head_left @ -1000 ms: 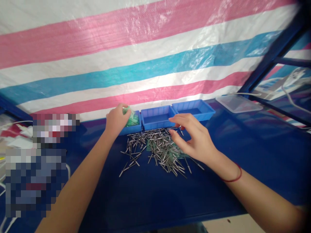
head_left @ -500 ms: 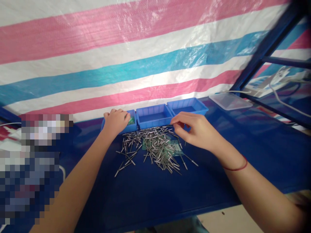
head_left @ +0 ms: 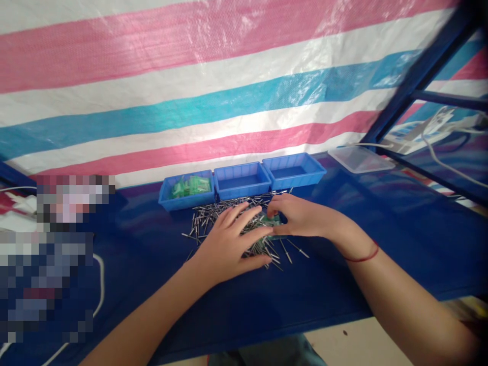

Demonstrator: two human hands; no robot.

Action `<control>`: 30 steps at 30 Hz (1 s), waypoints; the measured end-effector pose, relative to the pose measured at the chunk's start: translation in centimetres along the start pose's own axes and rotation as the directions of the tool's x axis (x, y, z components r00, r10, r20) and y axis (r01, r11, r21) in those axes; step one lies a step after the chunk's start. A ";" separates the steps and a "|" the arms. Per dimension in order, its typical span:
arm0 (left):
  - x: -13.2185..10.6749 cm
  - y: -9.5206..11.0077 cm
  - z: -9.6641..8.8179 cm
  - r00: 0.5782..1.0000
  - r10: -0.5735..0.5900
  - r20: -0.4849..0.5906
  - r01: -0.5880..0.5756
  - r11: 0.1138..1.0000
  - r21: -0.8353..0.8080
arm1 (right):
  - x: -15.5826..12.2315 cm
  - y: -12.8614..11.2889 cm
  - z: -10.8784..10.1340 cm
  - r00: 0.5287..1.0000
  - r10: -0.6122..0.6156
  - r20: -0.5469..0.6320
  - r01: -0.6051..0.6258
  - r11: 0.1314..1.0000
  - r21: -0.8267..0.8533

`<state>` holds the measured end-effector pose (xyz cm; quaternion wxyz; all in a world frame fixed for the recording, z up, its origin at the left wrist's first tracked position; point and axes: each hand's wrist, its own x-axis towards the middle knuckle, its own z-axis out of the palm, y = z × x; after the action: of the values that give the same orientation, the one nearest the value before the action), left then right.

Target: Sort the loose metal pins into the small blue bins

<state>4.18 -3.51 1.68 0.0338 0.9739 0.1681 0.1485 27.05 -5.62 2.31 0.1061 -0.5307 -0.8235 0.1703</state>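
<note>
A heap of thin metal pins (head_left: pixel 208 216) lies on the blue table (head_left: pixel 343 284) in front of three blue bins. My left hand (head_left: pixel 229 244) rests flat on the heap with its fingers stretched out and apart. My right hand (head_left: pixel 295 216) is curled at the right side of the heap, with fingertips pinched on a small green part (head_left: pixel 271 222) among the pins. The left bin (head_left: pixel 183 195) holds green parts (head_left: pixel 188 185). The middle bin (head_left: pixel 241 180) and the right bin (head_left: pixel 295 170) look empty.
A clear plastic lid (head_left: pixel 360 158) lies at the back right by a blue frame post (head_left: pixel 415 76). White cables (head_left: pixel 446 147) run beyond it. A striped tarp (head_left: pixel 190 86) hangs behind the bins. A white cord (head_left: pixel 99 284) curls at the left.
My left hand left the left bin and came down flat onto the pin heap. My right hand dropped from the heap's far edge to its right side.
</note>
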 end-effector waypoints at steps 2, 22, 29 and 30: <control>-0.2 0.4 0.8 1.000 0.016 0.021 -0.016 1.000 -0.001 | 0.0 0.1 -0.1 1.000 0.025 0.001 -0.025 0.998 0.059; -0.3 1.0 1.3 0.857 -0.509 -0.079 0.352 0.691 -0.632 | -0.2 -0.5 -0.3 0.695 0.184 -0.695 0.012 0.964 0.267; 0.6 0.6 0.3 0.678 -0.622 0.392 0.213 -0.344 -0.914 | 0.7 -4.3 1.0 0.663 -0.360 -0.657 0.477 0.879 -0.001; 0.6 0.4 0.1 0.672 -0.632 0.386 0.191 -0.355 -0.915 | 0.9 -4.4 1.2 0.662 -0.395 -0.637 0.498 0.867 -0.021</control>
<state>4.85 -3.74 1.78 0.7624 0.4229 0.3542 0.3383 22.59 -6.71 2.92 0.4511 -0.3273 -0.8301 0.0177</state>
